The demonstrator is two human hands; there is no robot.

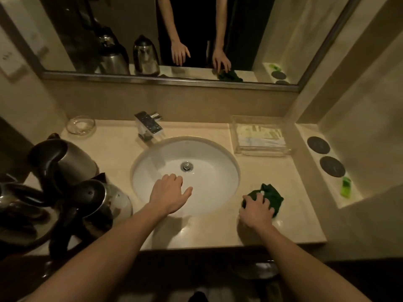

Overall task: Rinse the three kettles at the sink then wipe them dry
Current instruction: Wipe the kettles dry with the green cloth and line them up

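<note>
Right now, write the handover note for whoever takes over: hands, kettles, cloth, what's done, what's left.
Left hand: open over the basin, holding nothing.
Right hand: grips the cloth on the counter, right of the basin.
Kettles: all three stand on the counter left of the basin: back kettle, front kettle, and third kettle at the picture's left edge, partly cut off.
Done: cannot tell whether any kettle is rinsed or wiped.
Left: check each kettle. With the cloth in hand, wiping is probably next.
</note>
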